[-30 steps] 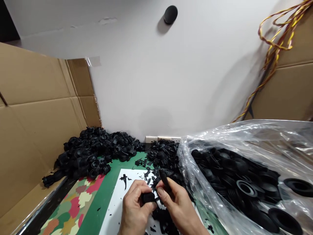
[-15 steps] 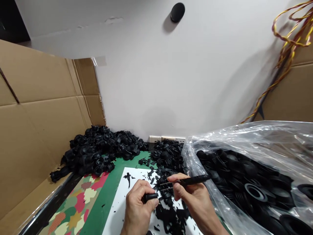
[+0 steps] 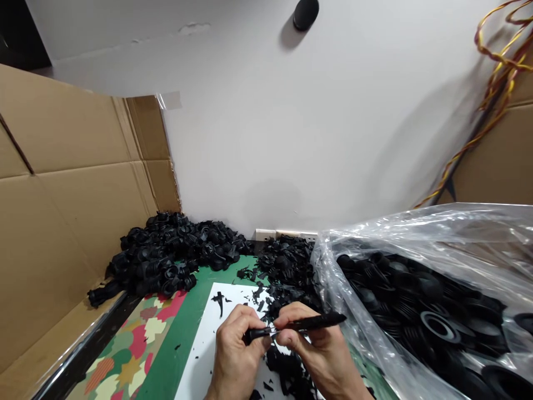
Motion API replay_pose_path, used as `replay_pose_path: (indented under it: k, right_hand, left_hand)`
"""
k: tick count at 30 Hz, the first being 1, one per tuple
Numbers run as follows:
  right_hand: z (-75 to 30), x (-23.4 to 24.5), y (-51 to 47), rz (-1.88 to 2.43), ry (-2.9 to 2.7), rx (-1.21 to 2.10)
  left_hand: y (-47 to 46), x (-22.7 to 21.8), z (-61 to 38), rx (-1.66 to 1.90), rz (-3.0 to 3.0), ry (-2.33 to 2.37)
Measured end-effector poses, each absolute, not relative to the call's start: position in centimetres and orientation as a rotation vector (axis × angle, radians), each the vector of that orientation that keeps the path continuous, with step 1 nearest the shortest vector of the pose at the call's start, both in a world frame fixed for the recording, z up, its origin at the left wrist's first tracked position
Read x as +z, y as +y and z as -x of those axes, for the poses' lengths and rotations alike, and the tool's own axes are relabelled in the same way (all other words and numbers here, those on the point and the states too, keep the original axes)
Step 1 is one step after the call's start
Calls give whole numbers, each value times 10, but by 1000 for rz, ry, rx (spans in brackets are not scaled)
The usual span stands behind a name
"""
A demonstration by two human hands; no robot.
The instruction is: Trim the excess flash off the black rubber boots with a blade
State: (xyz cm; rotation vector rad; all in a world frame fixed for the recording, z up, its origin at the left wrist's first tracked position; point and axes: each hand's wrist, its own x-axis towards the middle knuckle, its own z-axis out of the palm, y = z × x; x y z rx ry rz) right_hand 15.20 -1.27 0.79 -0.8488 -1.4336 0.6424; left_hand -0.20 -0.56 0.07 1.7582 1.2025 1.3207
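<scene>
My left hand (image 3: 238, 350) pinches a small black rubber part (image 3: 257, 333) between thumb and fingers, above the white sheet. In my right hand (image 3: 318, 350) is a black pen-shaped tool (image 3: 318, 322) with thin metal at its tip, gripped between thumb and fingers. The tool's tip meets the right end of the rubber part; my fingers partly hide whether it goes inside. Beneath both hands, black rubber scraps (image 3: 287, 369) are scattered over the white sheet (image 3: 200, 355).
A heap of ribbed black rubber parts (image 3: 166, 253) lies back left, beside a cardboard wall (image 3: 83, 211). More scraps (image 3: 287, 264) pile up by the power strip (image 3: 265, 235). On the right, a clear plastic bag (image 3: 333, 266) holds larger black rubber pieces (image 3: 408, 294). The mat (image 3: 166, 355) is green.
My right hand has moved left and slightly down, bringing the tool's metal tip to the rubber part. My left hand has barely moved. The view has shifted slightly.
</scene>
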Motion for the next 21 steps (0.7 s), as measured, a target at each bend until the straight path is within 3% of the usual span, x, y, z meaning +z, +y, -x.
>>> replay_pose_path:
  k: [10, 18, 21]
  right_hand:
    - [-152, 3, -15, 825, -1587, 557]
    - [-147, 4, -16, 782, -1731, -9]
    - [-163, 0, -6, 924, -1503, -6]
  left_hand:
    - [-5, 1, 2, 1291, -1790, 1208]
    - [-7, -3, 0, 1288, -1768, 1078]
    - [-8, -1, -3, 1296, -1707, 1075]
